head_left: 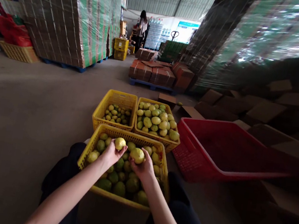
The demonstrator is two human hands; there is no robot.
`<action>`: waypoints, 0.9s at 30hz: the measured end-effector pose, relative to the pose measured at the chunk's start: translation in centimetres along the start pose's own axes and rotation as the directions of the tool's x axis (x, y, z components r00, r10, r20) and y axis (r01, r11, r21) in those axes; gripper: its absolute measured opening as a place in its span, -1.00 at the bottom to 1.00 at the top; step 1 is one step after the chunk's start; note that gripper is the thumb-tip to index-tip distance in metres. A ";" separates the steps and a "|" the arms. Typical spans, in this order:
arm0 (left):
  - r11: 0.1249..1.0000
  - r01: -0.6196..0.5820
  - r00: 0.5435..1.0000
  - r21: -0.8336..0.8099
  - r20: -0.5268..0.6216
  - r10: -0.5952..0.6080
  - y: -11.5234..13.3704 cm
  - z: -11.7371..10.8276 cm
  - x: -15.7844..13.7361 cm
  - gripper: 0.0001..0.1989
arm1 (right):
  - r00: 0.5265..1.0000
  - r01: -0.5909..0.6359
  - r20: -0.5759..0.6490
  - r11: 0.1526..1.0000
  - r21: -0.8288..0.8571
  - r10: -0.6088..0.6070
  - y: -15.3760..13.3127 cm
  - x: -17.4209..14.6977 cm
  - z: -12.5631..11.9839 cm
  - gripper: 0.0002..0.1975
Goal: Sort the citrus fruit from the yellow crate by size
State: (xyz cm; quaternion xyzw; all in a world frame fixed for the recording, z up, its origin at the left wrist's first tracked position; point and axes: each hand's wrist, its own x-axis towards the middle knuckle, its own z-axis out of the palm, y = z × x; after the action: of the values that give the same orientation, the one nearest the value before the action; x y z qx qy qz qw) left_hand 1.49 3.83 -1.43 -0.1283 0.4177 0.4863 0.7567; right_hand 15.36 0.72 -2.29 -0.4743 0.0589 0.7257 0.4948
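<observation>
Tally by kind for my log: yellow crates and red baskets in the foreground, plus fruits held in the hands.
Yellow crates: 3
Red basket: 1
Held fruits, one each in the left hand and right hand: 2
Total: 6

- From here I'm seeing fruit (119, 188) lying in the near crate (118, 198).
- Behind that, a left crate (122, 100) and a right crate (172, 144) are holding more.
- A basket (188, 154) is standing to their right.
- Further back, boxes (141, 70) are sitting on a pallet (153, 86).
</observation>
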 end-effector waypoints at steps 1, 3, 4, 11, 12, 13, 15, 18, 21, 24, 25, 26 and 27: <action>1.000 0.011 1.000 0.005 0.002 -0.011 0.0 0.0 0.0 -0.79 | 1.000 0.002 -0.003 1.000 -0.006 -0.002 0.0 0.1 -0.1 -0.84; 1.000 0.024 1.000 0.017 0.005 -0.024 0.1 -0.1 0.1 -0.78 | 1.000 0.006 -0.012 1.000 -0.024 -0.006 0.0 0.3 -0.2 -0.85; 0.999 0.029 1.000 0.024 0.007 -0.030 0.1 -0.2 0.1 -0.76 | 1.000 0.004 -0.014 0.999 -0.034 -0.005 0.0 0.4 -0.3 -0.86; 0.992 0.019 0.999 0.122 0.030 -0.023 -0.1 -0.5 0.7 -0.73 | 0.999 0.024 0.027 0.999 -0.039 -0.023 0.2 0.7 -0.5 -0.84; 0.990 0.003 0.999 0.140 0.031 -0.008 -0.2 -0.6 0.9 -0.73 | 0.999 0.034 0.035 0.999 -0.033 -0.033 0.1 0.6 -0.4 -0.84; 0.988 -0.014 0.999 0.154 0.033 0.009 -0.2 -0.7 1.0 -0.73 | 0.998 0.043 0.042 0.999 -0.028 -0.042 0.0 0.5 -0.4 -0.84; 0.985 -0.044 0.998 0.167 0.040 0.038 -0.3 -0.8 1.3 -0.73 | 0.996 0.059 0.064 0.998 -0.017 -0.058 -0.2 0.3 -0.4 -0.84; 0.981 -0.046 0.999 0.189 0.038 0.040 -0.4 -0.8 1.4 -0.73 | 0.994 0.069 0.090 0.998 -0.006 -0.068 -0.4 0.1 -0.4 -0.83; 0.968 -0.017 0.999 0.250 0.050 0.004 -0.8 -0.7 1.2 -0.72 | 0.991 0.098 0.087 0.995 0.013 -0.099 -0.2 0.5 -0.6 -0.86; 0.953 -0.023 0.998 0.301 0.065 0.003 -1.4 -0.7 0.7 -0.75 | 0.977 0.191 0.089 0.981 0.037 -0.193 0.2 1.2 -0.9 -0.84; 0.946 -0.041 0.997 0.323 0.077 0.017 -1.6 -0.7 0.6 -0.78 | 0.965 0.238 0.105 0.971 0.030 -0.240 0.4 1.5 -0.9 -0.80; 0.934 -0.069 0.995 0.351 0.096 0.038 -1.8 -0.7 0.4 -0.80 | 0.950 0.285 0.125 0.958 0.015 -0.285 0.4 1.6 -1.0 -0.74; 0.918 -0.105 0.991 0.383 0.122 0.062 -1.9 -0.7 0.3 -0.79 | 0.934 0.331 0.147 0.944 -0.005 -0.327 0.4 1.7 -1.1 -0.68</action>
State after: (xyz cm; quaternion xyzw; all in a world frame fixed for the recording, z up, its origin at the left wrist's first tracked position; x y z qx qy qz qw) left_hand 2.78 2.65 -2.47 0.0687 0.4696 0.4319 0.7669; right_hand 15.61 1.04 -4.35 -0.4312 -0.0681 0.6659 0.6050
